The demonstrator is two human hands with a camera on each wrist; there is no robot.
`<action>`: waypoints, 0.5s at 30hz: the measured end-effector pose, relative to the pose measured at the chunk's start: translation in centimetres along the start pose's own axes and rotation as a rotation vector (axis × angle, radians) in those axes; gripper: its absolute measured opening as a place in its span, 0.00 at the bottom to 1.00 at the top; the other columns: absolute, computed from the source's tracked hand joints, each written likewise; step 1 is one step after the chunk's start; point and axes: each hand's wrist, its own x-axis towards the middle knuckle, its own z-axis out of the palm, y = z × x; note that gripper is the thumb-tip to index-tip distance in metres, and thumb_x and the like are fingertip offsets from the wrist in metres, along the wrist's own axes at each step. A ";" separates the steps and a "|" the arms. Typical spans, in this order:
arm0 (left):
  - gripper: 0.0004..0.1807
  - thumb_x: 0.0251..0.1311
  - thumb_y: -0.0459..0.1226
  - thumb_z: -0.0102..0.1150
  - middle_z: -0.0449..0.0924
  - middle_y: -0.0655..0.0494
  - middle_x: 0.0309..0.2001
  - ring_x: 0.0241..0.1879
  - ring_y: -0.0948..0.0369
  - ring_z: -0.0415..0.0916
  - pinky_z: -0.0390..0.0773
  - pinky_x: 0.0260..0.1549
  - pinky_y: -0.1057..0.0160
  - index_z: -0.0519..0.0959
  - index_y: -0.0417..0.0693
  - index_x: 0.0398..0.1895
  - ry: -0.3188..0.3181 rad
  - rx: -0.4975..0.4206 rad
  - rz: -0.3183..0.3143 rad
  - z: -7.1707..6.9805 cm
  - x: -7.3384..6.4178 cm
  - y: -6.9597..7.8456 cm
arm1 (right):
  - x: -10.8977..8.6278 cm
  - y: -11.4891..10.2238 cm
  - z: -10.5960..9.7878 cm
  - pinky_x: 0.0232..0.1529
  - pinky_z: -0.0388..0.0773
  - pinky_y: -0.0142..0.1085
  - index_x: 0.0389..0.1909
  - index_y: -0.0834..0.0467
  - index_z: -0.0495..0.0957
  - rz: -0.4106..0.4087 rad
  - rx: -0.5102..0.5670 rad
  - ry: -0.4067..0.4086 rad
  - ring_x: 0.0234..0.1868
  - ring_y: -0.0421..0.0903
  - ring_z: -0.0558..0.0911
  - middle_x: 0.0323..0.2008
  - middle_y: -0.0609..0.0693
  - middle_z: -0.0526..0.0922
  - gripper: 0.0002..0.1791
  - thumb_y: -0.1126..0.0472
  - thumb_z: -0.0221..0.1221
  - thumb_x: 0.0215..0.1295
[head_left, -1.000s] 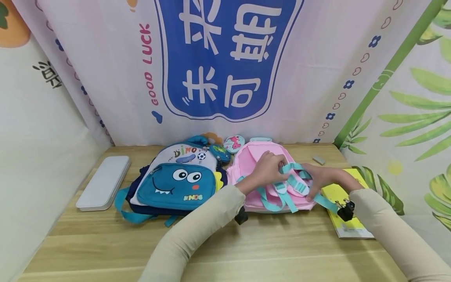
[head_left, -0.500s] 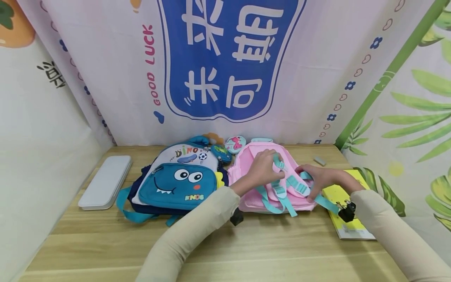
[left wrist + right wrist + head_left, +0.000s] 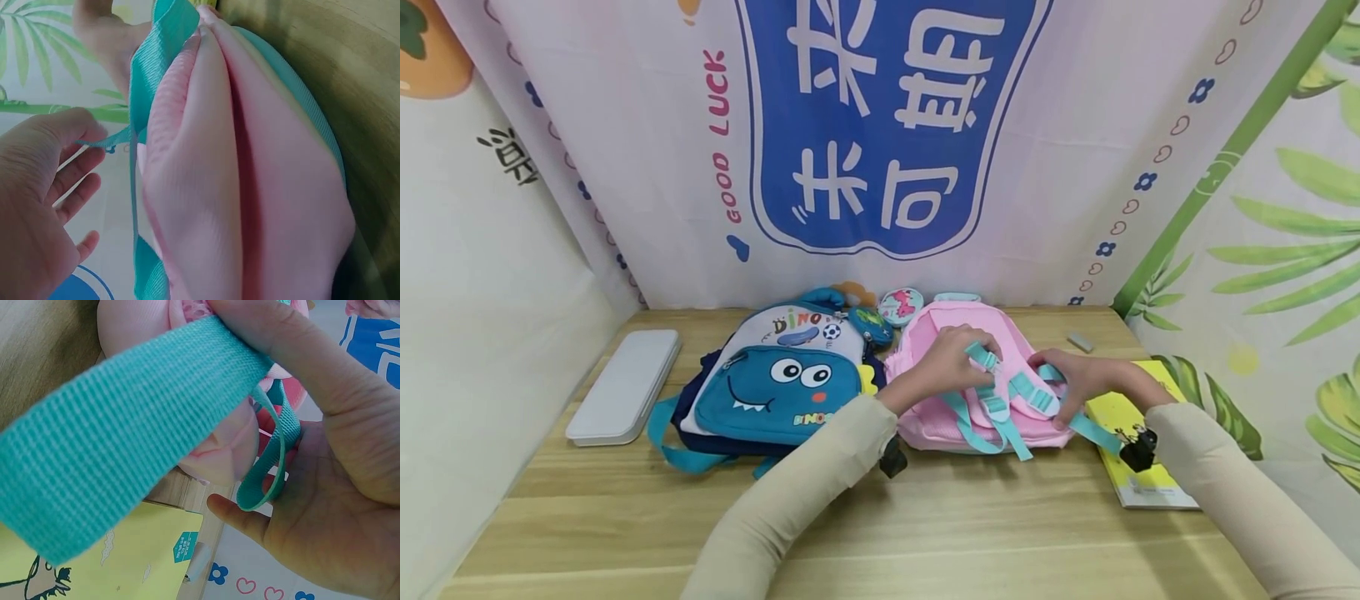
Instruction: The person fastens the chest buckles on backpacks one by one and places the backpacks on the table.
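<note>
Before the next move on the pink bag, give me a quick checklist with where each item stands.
1. Pink bag on table, teal straps facing up: ok.
2. Left hand pinching a teal strap: ok.
3. Right hand gripping securely: cannot tell; fingers partly hidden.
4. Buckle by the left hand fully parted: cannot tell.
5. Gap between pink bag and blue bag: not ok; none visible in the head view.

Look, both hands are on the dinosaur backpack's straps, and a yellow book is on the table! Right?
Almost: the left hand and right hand are on straps of the pink backpack, not the dinosaur backpack; the head view shows it.
</note>
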 end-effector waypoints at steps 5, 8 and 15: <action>0.13 0.52 0.39 0.78 0.88 0.58 0.39 0.41 0.62 0.76 0.72 0.50 0.65 0.86 0.48 0.39 -0.026 -0.068 0.077 -0.6 -0.3 -0.3 | 0.0 0.0 -0.1 0.71 0.60 0.67 0.74 0.65 0.55 0.003 -0.009 -0.001 0.69 0.64 0.61 0.72 0.65 0.61 0.61 0.48 0.81 0.44; 0.13 0.54 0.41 0.77 0.88 0.58 0.39 0.41 0.64 0.77 0.72 0.49 0.68 0.86 0.47 0.40 -0.029 -0.092 0.097 -0.8 -0.4 -0.4 | -0.1 -0.1 -0.2 0.71 0.60 0.68 0.74 0.65 0.56 0.007 -0.011 0.003 0.70 0.64 0.61 0.72 0.66 0.61 0.61 0.48 0.81 0.44; 0.12 0.54 0.41 0.77 0.89 0.56 0.37 0.38 0.65 0.77 0.75 0.47 0.69 0.86 0.46 0.38 0.030 -0.155 0.141 -0.7 -1.0 -0.9 | -0.2 0.2 -0.1 0.70 0.60 0.68 0.74 0.64 0.56 0.004 -0.017 0.012 0.70 0.64 0.61 0.73 0.66 0.60 0.61 0.47 0.81 0.44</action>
